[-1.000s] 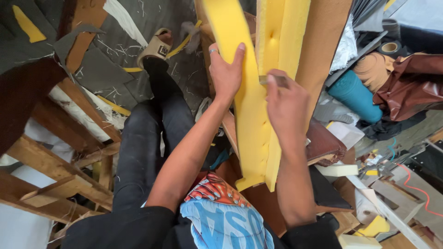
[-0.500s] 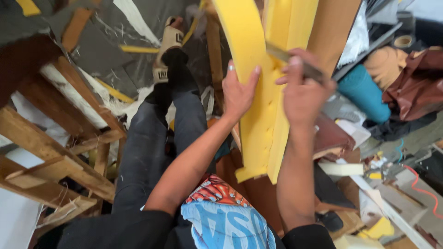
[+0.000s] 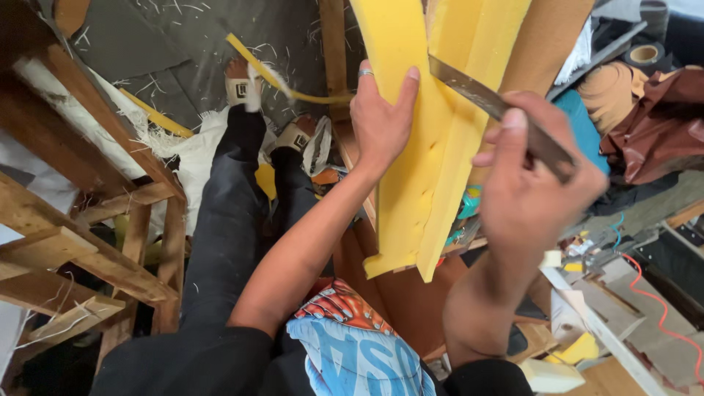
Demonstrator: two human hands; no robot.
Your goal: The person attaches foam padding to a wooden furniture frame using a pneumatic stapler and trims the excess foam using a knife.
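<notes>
A thick slab of yellow foam (image 3: 411, 183) stands upright in front of me, split along its length. My left hand (image 3: 378, 117), with a ring on one finger, presses flat against the foam's left face. My right hand (image 3: 539, 169) grips a long metal blade (image 3: 469, 88) whose tip enters the cut in the foam. A brown board (image 3: 546, 44) stands right behind the foam.
Wooden frames (image 3: 95, 242) stand at the left. My legs in dark trousers (image 3: 235, 205) reach down to a grey floor with foam strips (image 3: 293, 92) and scraps. Blue and brown fabric (image 3: 645, 117), a tape roll (image 3: 644, 53) and a red wire (image 3: 660, 308) lie at the right.
My right hand has drawn back toward me and the blade now shows, angled into the foam. My left hand slid up the foam's face. The view swung closer and leftward.
</notes>
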